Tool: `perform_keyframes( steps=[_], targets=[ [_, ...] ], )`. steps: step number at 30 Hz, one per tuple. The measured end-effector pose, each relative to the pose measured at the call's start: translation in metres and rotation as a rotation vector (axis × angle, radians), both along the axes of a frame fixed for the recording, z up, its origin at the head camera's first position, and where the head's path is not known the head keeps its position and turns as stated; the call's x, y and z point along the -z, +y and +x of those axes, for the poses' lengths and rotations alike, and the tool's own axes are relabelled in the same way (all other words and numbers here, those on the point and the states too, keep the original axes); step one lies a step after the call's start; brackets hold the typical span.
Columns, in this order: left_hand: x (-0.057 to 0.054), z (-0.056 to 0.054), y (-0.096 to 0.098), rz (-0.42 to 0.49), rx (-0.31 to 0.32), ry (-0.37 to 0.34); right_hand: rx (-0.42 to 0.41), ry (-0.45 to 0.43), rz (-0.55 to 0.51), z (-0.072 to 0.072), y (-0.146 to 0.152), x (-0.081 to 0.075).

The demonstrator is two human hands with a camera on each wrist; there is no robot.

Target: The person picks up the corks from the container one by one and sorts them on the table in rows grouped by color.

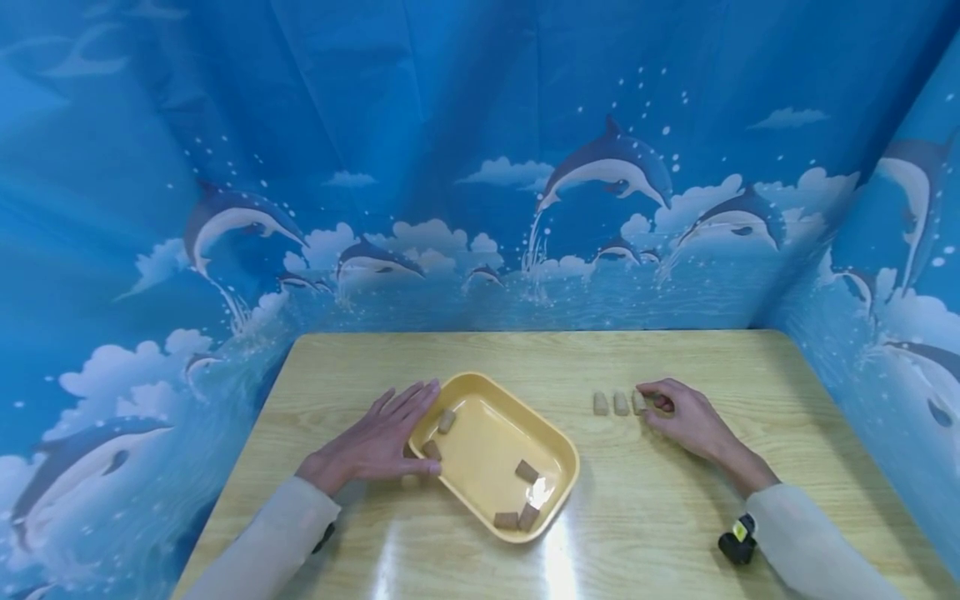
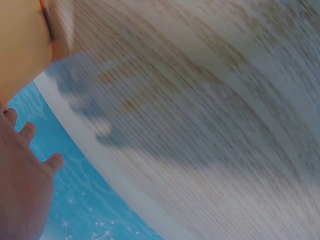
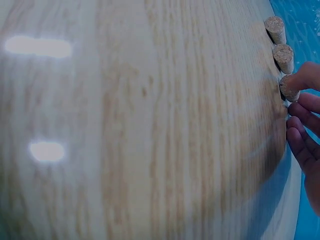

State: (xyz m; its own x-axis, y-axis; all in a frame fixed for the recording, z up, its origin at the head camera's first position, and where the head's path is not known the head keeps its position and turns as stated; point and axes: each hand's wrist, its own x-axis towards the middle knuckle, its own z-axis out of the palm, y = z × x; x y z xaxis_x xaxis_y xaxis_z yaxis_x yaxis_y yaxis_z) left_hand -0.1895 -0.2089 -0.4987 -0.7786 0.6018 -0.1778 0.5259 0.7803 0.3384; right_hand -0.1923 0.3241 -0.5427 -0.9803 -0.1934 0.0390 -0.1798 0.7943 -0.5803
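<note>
The tan, tapered cork stopper (image 1: 638, 403) ending a row of three on the pale wood-grain surface (image 1: 637, 517) was partly hidden by the right hand (image 1: 688, 421), its bent fingers pinching it. The left hand (image 1: 382, 437), fingers nearly straight, touched the yellow rounded-rectangular tray (image 1: 480, 450), mostly cut off in the left wrist view.

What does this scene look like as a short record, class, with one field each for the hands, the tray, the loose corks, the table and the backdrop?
Left hand: fingers straight, resting at the left rim of the tray
Right hand: pinching the rightmost cork of the row
Tray: yellow, shallow, rounded corners, with five corks inside
Loose corks: three in a row, right of the tray
Table: pale wood grain
Backdrop: blue, printed with dolphins and clouds
</note>
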Motion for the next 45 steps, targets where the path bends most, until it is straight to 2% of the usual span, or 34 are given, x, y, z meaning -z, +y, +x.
perform_keyframes(
  steps=[13, 22, 34, 45],
  targets=[
    [0.000, 0.000, 0.000, 0.007, -0.002, 0.000, 0.023, -0.009, -0.023, 0.001, -0.003, -0.002],
    [0.000, 0.000, 0.000, 0.000, 0.000, 0.005, 0.007, 0.055, -0.068, -0.001, -0.016, -0.019],
    [-0.002, 0.000, 0.000, 0.002, -0.004, 0.005, -0.088, 0.072, -0.129, -0.006, -0.066, -0.043],
    [0.002, -0.001, -0.001, 0.003, 0.004, 0.007, -0.168, 0.063, -0.170, -0.011, -0.113, -0.050]
  ],
)
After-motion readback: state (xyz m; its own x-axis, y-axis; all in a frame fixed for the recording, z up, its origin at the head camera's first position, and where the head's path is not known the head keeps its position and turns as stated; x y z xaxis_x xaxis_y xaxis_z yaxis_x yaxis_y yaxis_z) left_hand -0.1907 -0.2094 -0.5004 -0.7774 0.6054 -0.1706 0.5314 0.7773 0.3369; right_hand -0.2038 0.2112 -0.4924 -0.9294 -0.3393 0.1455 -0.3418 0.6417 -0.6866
